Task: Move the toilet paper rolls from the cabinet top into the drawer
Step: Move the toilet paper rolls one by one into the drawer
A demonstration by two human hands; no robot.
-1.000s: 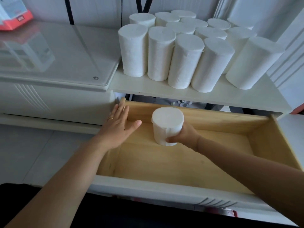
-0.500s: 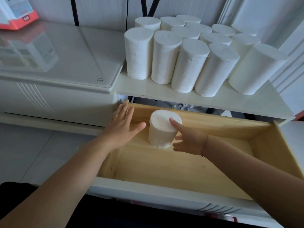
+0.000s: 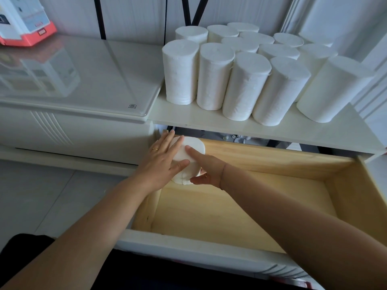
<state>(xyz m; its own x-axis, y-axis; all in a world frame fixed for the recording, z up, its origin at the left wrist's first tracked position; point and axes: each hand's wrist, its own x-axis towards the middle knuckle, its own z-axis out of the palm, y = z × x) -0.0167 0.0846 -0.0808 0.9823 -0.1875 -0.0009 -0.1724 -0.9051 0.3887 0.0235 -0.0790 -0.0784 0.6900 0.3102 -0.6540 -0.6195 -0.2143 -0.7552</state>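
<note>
One white toilet paper roll (image 3: 196, 146) stands in the back left corner of the open wooden drawer (image 3: 240, 206). My left hand (image 3: 163, 162) lies over its top and left side, thumb across its front. My right hand (image 3: 207, 168) clasps it from the right, index finger on top and thumb low on its side. The hands cover most of the roll. Several more white rolls (image 3: 245, 84) stand upright and packed together on the white cabinet top (image 3: 209, 118) just above the drawer.
The drawer's white front panel (image 3: 188, 245) is nearest me, and its wooden floor is otherwise bare. A glass-topped white cabinet (image 3: 83, 76) adjoins on the left, with a red-and-white box (image 3: 25, 19) at its back. Grey tiled floor lies lower left.
The roll went from my right hand down into the drawer, then slid left and back into the corner. Both hands have closed in on it.
</note>
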